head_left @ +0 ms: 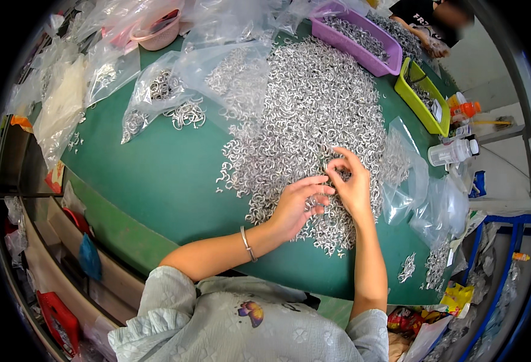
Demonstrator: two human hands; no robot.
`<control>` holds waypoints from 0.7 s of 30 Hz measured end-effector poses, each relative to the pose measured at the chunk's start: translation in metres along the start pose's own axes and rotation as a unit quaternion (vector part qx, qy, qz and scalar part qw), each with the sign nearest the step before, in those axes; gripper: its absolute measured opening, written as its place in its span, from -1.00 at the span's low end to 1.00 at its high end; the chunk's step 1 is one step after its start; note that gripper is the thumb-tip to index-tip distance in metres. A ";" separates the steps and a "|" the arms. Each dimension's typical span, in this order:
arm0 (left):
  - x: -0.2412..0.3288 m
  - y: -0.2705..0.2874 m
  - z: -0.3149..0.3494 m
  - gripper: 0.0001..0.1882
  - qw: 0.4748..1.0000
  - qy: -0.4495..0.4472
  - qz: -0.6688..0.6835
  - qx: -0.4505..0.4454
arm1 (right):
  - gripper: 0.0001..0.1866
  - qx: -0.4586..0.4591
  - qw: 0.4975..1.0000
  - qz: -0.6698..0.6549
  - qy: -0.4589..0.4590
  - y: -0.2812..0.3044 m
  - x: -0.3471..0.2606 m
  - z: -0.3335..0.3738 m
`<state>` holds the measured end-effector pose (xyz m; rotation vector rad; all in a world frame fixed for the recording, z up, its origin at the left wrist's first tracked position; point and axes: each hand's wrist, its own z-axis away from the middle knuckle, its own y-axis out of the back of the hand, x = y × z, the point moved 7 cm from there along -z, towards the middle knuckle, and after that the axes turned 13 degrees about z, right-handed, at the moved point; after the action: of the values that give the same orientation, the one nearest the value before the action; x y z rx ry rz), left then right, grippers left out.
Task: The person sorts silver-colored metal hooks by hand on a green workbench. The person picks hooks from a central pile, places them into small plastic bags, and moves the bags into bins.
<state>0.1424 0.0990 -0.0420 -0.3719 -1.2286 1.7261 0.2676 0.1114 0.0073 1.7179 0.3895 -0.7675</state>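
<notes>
A broad heap of small silvery metal rings point(313, 102), many looking C-shaped, covers the middle of the green table point(156, 163). Over its near part my left hand point(295, 206) has its fingers apart and loosely bent; rings show behind them. A metal bangle point(247, 244) circles that wrist. My right hand point(353, 184) meets the left fingertips, its thumb and index finger closed in a pinch. Whatever sits in the pinch is too small to make out against the heap.
Clear plastic bags point(156, 87) with rings lie at the left and right. Beyond the heap stand a purple basket point(362, 37), a green basket point(425, 99) and a pink basket point(159, 35). A bottle point(452, 152) lies right. Another person's hand point(435, 47) is far right.
</notes>
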 end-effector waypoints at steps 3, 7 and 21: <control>0.004 -0.001 0.001 -0.65 0.999 -0.026 0.045 -0.002 | -0.51 -0.059 0.998 -0.003 0.027 0.009 -0.031 0.008; -0.005 0.005 -0.002 -0.69 0.997 0.020 0.035 -0.060 | -0.46 0.020 0.998 0.037 0.046 0.011 -0.035 -0.013; 0.003 -0.003 0.001 -0.67 0.997 -0.025 0.065 -0.016 | -0.59 -0.130 0.989 -0.016 0.068 0.006 -0.042 0.000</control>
<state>0.1422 0.1012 -0.0383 -0.4382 -1.2940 1.8375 0.2404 0.1152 0.0398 1.5247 0.5855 -0.5954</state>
